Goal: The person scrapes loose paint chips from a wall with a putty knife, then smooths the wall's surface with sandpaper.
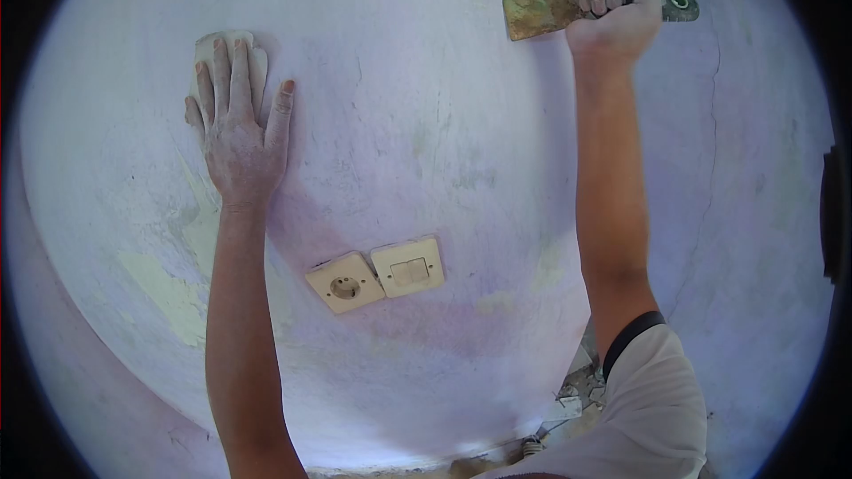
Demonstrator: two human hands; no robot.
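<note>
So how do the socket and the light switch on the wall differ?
The socket has a round recess; the switch has a flat rectangular face. The socket sits slightly lower and looks more tilted than the switch. Both are cream, squarish plates on the wall.

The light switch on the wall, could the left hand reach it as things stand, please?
Probably yes: the left hand is on the same wall, and nothing visible blocks its way down to the light switch, though it would likely have to leave the pale pad under its fingers.
</note>
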